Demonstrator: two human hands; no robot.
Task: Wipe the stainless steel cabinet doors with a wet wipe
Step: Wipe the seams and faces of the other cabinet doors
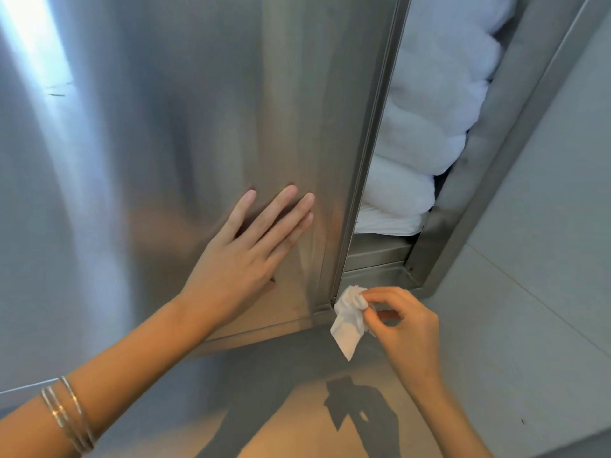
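At the door's bottom corner, the fingers (380,292) of my right hand (405,328) are curled and pinched on the crumpled white wet wipe (348,317). I keep it bunched small so its tip can work the seam where the door's edge meets its lower rim, and its loose tail hangs free below. My left hand (244,259) lies flat, fingers straight and slightly spread, on the brushed stainless steel cabinet door (198,127), I judge to steady the open panel against the wipe's push. Thin silver bangles (66,414) sit on that wrist. Beyond the door's edge, stacked soft white bundles (426,127) fill the steel cabinet frame (482,180).
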